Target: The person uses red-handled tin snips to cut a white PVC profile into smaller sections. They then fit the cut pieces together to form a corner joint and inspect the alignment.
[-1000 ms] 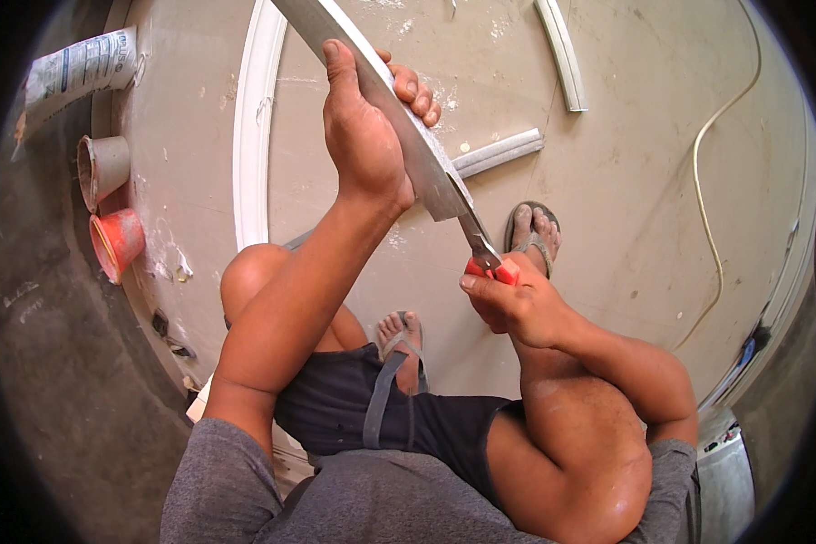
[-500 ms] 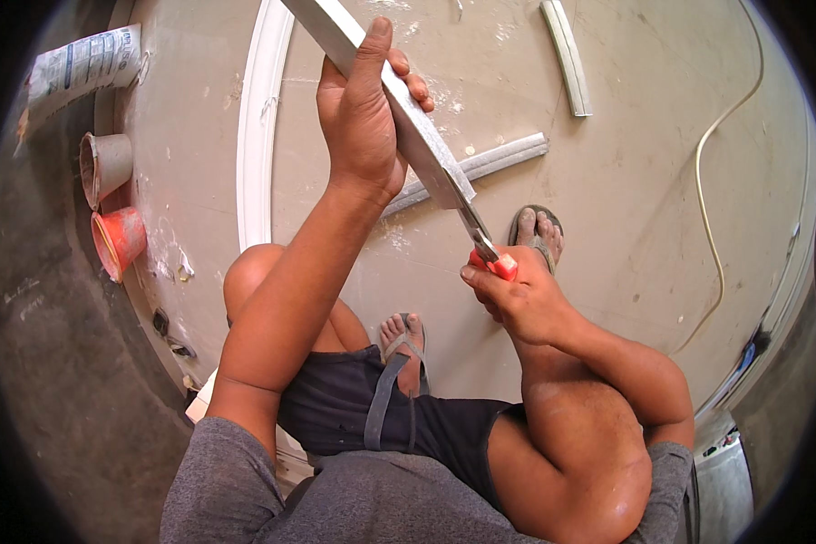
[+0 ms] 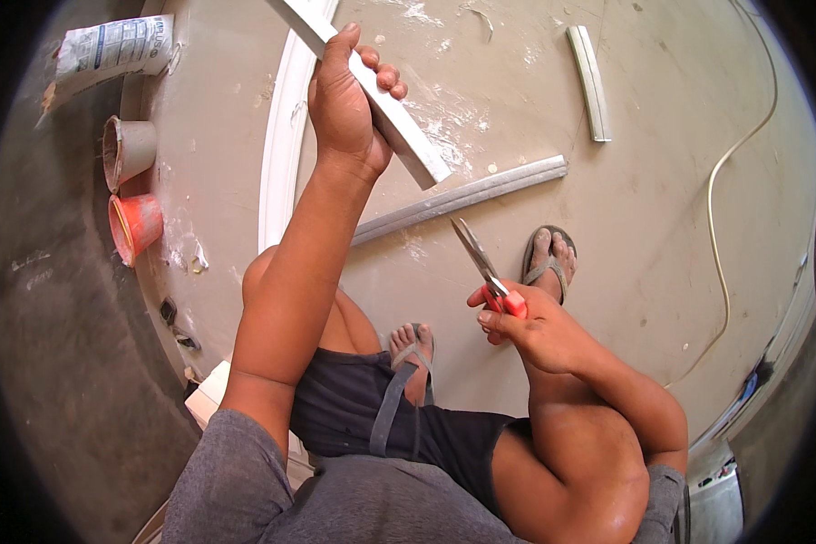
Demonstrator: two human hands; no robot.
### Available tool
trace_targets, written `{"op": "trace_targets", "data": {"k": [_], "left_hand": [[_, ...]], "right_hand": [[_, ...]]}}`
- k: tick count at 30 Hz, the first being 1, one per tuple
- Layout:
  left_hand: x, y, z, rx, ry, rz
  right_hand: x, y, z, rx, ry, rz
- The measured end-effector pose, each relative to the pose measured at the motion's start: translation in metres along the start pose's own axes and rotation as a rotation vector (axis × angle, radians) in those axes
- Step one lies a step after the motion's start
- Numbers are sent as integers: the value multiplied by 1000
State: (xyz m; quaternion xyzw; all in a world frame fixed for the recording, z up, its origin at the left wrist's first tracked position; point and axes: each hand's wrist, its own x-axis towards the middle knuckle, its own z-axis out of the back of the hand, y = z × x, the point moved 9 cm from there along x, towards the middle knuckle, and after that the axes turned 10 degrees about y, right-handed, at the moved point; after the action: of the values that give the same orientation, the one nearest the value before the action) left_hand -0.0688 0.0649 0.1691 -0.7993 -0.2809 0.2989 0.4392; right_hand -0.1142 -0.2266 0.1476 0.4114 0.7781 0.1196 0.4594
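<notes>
A silvery metal channel (image 3: 412, 145) slants up and out of the top of the view, with my left hand (image 3: 343, 122) wrapped around it. Its cut end hangs free above the floor. In my right hand (image 3: 548, 335) are tin snips (image 3: 479, 252) with red handles. Their blades point up and to the left, slightly parted, clear of the channel's end. Beneath the held piece, a second metal channel (image 3: 467, 193) lies across the floor. A shorter channel piece (image 3: 590, 86) rests farther off to the right.
A long white strip (image 3: 279, 172) runs along the floor at left. Beyond it are a grey bucket (image 3: 136, 152), a red bucket (image 3: 143, 223) and a printed bag (image 3: 116, 50). A pale cable (image 3: 712, 199) curves at right. My sandalled feet (image 3: 553, 258) stand near the snips.
The snips have come off the channel's end and moved slightly down, their blades now free. My left hand has shifted the channel up and to the left.
</notes>
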Motion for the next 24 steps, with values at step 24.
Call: {"op": "trace_targets", "data": {"k": [24], "left_hand": [[-12, 27, -22, -110, 113, 153]], "right_hand": [[-10, 28, -16, 238, 122, 1]]}}
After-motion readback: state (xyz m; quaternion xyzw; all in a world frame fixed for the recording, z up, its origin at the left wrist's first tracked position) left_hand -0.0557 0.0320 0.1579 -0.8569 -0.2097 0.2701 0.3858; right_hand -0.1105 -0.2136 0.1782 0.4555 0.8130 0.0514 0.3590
